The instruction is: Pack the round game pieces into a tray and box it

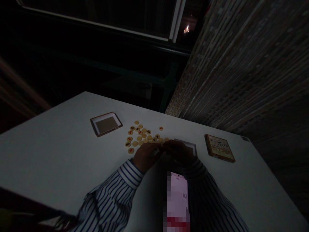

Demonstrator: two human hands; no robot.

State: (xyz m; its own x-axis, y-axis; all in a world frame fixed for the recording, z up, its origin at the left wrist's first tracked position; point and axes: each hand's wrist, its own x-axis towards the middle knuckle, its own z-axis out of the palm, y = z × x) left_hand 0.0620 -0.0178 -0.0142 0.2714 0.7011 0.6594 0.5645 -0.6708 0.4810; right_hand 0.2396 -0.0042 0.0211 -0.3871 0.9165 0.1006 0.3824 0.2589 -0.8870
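Loose Chinese chess pieces (pixel 144 135), round and pale wooden with red or black characters, lie scattered on the white table. Some are face down. My left hand (pixel 146 157) is at the near edge of the pile, its fingers curled and pressed together. From the right, my right hand (pixel 179 150) meets it, fingers bent and closed. Their fingertips come together beside the pieces; a small pale edge shows there, too dark to name. Behind my right hand, a shallow open tray (pixel 193 146) is partly hidden.
An open box half (pixel 98 132) with a brown bottom lies left of the pieces. At the right is a flat box lid (pixel 220 148) with printed characters. A lit phone (pixel 178 199) lies between my forearms. A bead-like curtain (pixel 229 64) hangs beyond the table (pixel 60 145).
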